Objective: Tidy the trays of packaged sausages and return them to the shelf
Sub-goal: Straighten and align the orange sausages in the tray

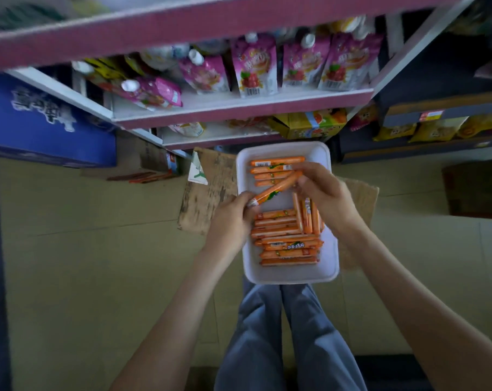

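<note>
Together the left hand (230, 221) and right hand (323, 196) hold one orange sausage (275, 187) slantwise over the white tray (290, 275), each pinching an end. Other sausages (287, 244) lie beneath and beyond the hands, and the right hand partly hides a few.

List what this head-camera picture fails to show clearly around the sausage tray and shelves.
Head view: print on the held sausage is too small and blurred to read.
Head view: the right hand hides that sausage's far end; the left hand partly covers its near tip.
Head view: the top shelf is blurred and cut by the upper edge.
</note>
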Demonstrator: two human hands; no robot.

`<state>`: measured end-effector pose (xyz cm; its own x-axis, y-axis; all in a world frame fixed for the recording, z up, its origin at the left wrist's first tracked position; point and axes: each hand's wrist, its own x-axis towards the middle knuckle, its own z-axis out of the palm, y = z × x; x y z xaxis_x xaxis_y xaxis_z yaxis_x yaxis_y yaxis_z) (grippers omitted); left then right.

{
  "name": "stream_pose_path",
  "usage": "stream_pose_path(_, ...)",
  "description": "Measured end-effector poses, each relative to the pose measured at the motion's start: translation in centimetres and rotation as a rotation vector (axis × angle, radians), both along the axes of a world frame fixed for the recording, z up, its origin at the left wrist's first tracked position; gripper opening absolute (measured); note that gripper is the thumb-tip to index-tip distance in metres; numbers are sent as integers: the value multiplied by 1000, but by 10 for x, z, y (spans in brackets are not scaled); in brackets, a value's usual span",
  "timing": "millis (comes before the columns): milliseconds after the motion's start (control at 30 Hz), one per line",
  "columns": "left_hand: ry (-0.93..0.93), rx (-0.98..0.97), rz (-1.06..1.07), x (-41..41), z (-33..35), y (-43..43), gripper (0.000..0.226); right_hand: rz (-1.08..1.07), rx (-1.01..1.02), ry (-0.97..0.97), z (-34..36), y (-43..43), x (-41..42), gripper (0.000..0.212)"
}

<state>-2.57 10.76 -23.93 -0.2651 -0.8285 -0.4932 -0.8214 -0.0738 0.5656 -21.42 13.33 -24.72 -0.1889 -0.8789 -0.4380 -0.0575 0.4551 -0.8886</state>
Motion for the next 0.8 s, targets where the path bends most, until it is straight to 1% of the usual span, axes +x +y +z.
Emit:
stream_pose_path(67,105,1,2,-7,39,-9,30,-66,-68,-43,42,-7,-11,13)
stream_pose_path(100,153,0,18,-9,61,-14,29,-102,-80,-99,64,-10,-16,12)
stream_pose_path(167,292,-7,107,-10,107,-21,25,-169,-85,-240,106,-14,-26,18)
stream_pose_path(233,494,-3,266,-11,153,-26,18,-208,-66,-337,143,-15,-31,25)
stream_pose_path(300,733,6,429,-14,193,-25,14,-221,-72,-388,176,-16,-30,27)
stream_pose_path(367,923,18,519,-21,226,-23,14,-259,-98,-455,207,-18,-25,27)
stream_pose_path(467,1149,37,552,-36,266,-18,18,-313,-88,-563,251,-17,-16,28)
stream_pose_path(533,1226,-9,468,-46,288,-13,15,-290,-75,-571,271,-16,-11,28)
stream_pose_path(567,1211,-56,406,-50,297,-10,12,-257,-70,-556,280,-15,-8,26)
stream_pose_path(600,1173,-104,346,-53,307,-7,6,-210,-67,-480,286,-15,-7,23)
stream_pose_path(633,1091,-168,289,-55,312,-6,5,-138,-75,-327,290,-15,-8,20)
stream_pose_path(700,850,-352,145,-55,319,-6,9,32,-171,44,306,-11,-11,17)
stream_pose_path(733,714,-443,65,-54,322,-7,8,86,-249,153,315,-10,-13,19)
stream_pose_path(767,587,-530,-7,-53,325,-6,5,120,-334,204,327,-7,-13,22)
stream_pose_path(800,488,-598,-62,-52,327,-5,4,135,-417,203,339,-4,-12,24)
